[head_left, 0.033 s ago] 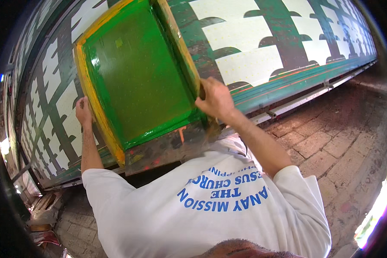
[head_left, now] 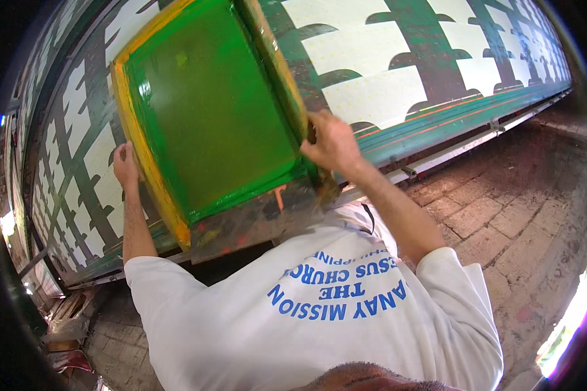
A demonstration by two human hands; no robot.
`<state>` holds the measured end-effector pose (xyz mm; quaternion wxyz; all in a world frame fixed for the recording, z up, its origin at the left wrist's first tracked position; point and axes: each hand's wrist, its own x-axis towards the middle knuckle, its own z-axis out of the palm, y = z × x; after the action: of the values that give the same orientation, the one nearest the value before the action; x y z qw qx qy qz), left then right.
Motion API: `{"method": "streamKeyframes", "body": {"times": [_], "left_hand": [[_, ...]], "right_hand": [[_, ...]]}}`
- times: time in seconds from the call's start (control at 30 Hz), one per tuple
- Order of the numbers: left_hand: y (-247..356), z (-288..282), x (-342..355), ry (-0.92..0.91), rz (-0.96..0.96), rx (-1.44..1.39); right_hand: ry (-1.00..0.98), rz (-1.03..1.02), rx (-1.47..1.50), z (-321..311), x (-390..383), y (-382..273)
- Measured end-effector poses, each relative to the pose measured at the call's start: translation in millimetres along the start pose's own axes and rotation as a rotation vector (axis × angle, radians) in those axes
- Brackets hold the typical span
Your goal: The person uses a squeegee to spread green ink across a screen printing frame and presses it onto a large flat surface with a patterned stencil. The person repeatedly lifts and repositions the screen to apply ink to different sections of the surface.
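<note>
A screen printing frame (head_left: 215,124) with a green mesh and yellow-orange edging fills the middle of the view. It is tilted over a long printing table. My left hand (head_left: 125,166) is closed on its left edge, fingertips partly hidden behind the frame. On the right edge, near the lower corner, my right hand (head_left: 332,144) grips the wooden side bar (head_left: 280,72). A dark, paint-stained board (head_left: 254,225) with red and orange marks forms the frame's near end, close to my shirt. White cut fabric pieces (head_left: 375,98) lie in rows on the table beside the frame.
The long green and dark table (head_left: 411,133) stretches away to the right, with a metal rail (head_left: 450,151) along its near edge. Brick paving (head_left: 496,215) lies to the right. Bags and boxes (head_left: 68,322) sit at the lower left. Another row of white pieces (head_left: 78,137) lies at left.
Both hands and the frame have shifted very slightly, the right hand a little up and to the right. My grip on the frame stays the same.
</note>
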<state>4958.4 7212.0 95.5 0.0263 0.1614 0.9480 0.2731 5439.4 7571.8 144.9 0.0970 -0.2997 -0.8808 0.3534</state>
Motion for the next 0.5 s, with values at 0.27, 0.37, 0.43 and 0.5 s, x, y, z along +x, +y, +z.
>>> {"method": "streamKeyframes", "body": {"times": [0.27,0.37,0.43,0.5], "left_hand": [[211,110,-46,0.035,0.013,-0.036],[274,156,-88,-0.011,-0.086,-0.087],[304,180,-107,0.001,-0.051,-0.114],[324,191,-124,0.023,-0.037,-0.066]], "right_hand": [[0.028,-0.016,-0.164,-152,40,171],[0.023,0.025,-0.182,-202,35,234],[0.042,0.045,-0.235,-219,32,264],[0.028,0.030,-0.220,-234,26,291]]}}
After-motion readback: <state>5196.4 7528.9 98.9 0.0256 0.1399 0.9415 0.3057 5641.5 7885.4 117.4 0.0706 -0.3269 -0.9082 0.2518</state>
